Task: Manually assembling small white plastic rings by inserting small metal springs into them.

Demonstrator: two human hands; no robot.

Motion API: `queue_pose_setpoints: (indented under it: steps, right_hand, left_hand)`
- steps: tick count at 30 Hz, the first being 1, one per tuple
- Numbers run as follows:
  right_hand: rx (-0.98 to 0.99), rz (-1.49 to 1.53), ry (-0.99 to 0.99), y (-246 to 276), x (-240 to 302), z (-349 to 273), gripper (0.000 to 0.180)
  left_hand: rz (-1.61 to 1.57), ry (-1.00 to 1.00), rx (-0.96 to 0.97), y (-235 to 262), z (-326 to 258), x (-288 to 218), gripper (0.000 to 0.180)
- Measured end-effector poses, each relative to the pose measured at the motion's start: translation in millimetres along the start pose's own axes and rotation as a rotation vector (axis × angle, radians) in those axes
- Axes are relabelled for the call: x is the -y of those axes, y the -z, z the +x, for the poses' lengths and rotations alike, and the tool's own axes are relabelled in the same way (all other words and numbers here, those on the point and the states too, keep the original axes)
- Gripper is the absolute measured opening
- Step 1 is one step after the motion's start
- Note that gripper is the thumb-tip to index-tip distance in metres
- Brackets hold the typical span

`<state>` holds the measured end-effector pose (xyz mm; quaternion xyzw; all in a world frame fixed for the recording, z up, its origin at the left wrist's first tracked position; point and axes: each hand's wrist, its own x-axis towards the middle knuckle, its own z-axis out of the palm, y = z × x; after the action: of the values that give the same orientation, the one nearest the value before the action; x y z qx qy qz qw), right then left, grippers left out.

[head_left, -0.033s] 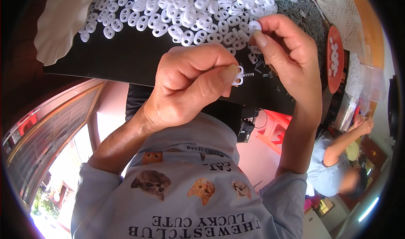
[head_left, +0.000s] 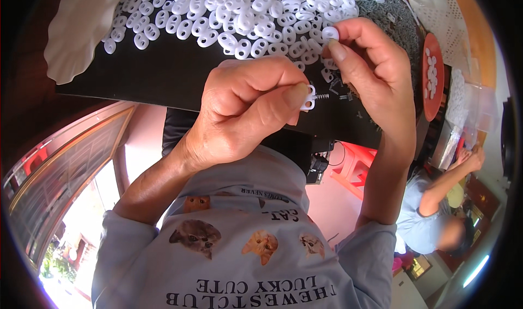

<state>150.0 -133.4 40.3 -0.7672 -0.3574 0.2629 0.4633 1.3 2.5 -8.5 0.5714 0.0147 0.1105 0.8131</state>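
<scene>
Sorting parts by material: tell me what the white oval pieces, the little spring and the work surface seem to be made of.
White oval pieces: likely moulded plastic, uniform white, smooth with a soft sheen. Spring beside the piece in the left hand: probably metal wire, thin grey coils. Work surface: black and matt; board or mat, cannot tell.

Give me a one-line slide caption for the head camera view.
Left hand pinches a white clip with a spring; right hand holds a white ring above a pile.

head-worn fisheye, looking down, close-up
</scene>
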Motion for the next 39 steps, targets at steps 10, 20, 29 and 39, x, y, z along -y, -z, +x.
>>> queue_pose_setpoints:
  steps: [10,20,29,39]
  right_hand:
    - [-0.070,-0.117,0.046,-3,-7,8,0.010]
    - [0.088,-0.134,0.056,-9,12,-5,0.007]
    - [0.167,0.155,0.078,-23,8,-23,0.010]
    - [0.123,0.335,-0.121,-11,15,-33,0.010]
  left_hand:
    - [0.040,-0.079,0.050,3,1,2,0.013]
    - [0.001,-0.031,0.008,2,-3,-4,0.015]
    - [-0.147,0.069,-0.064,4,-4,-6,0.020]
    - [-0.010,-0.025,-0.010,4,-5,-1,0.016]
